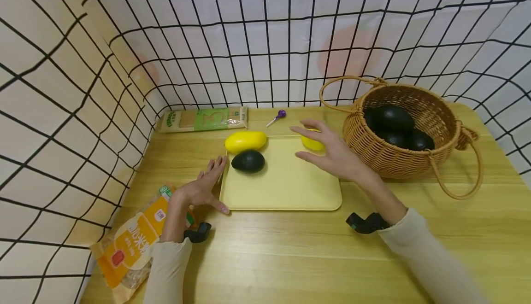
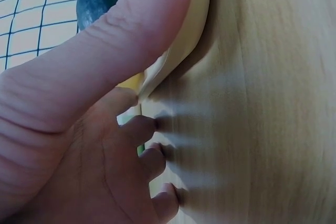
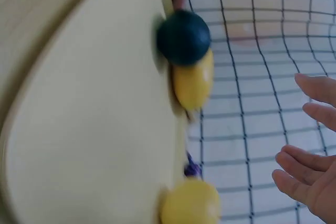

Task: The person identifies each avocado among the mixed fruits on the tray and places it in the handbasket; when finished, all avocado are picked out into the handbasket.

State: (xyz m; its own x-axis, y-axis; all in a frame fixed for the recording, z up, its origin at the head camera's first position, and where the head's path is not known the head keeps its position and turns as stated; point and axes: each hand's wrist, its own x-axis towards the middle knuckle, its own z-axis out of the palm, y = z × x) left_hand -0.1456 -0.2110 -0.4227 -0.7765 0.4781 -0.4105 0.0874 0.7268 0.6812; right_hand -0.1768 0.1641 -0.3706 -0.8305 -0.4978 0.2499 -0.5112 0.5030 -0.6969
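Note:
A pale yellow tray point(image 1: 290, 184) lies on the table. At its upper left corner rest a yellow mango-like fruit point(image 1: 244, 141) and a dark avocado point(image 1: 248, 161). My left hand point(image 1: 201, 191) spreads its thumb and fingers along the tray's left edge, its fingertips down by the rim, as the left wrist view also shows. Over the tray's right side hovers my right hand point(image 1: 336, 152), fingers spread and holding nothing. Partly hidden under it is a second yellow fruit point(image 1: 312, 143), at the tray's upper right corner. In the right wrist view that fruit point(image 3: 191, 203) is apart from the fingers.
A wicker basket point(image 1: 386, 163) with looped handles and several avocados point(image 1: 396, 119) stands at the right. Behind the tray lie a packet of dry noodles point(image 1: 211, 119) and a purple lollipop point(image 1: 281, 114). An orange food bag point(image 1: 134, 244) lies beside my left forearm. Black wire mesh surrounds the table's back and sides.

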